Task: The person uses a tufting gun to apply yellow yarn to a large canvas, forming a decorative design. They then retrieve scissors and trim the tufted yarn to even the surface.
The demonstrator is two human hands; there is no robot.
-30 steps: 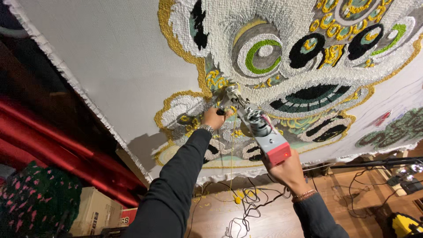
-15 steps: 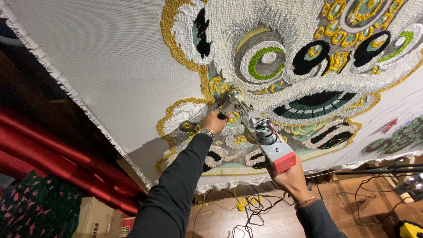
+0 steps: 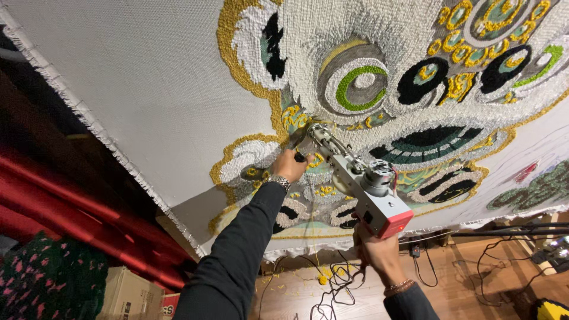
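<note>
A large white cloth [image 3: 160, 77] hangs stretched in front of me, tufted with a white, yellow, green and black mask-like design [image 3: 415, 77]. My right hand [image 3: 374, 252] grips the rear handle of a grey tufting gun [image 3: 361, 181] with a red base. The gun's needle tip [image 3: 309, 128] presses against the cloth at a yellow patch. My left hand [image 3: 290, 165], in a dark sleeve with a wristwatch, is closed on the gun's front black grip, right against the cloth.
A red curtain [image 3: 77, 207] hangs at the left, with a cardboard box [image 3: 133, 293] below it. Black cables [image 3: 338, 284] and yellow yarn scraps lie on the wooden floor. A dark bar [image 3: 510, 228] runs along the cloth's lower right edge.
The view has come closer to the cloth. The gun and both hands keep the same hold; the needle tip stays at the yellow patch, shifted only slightly.
</note>
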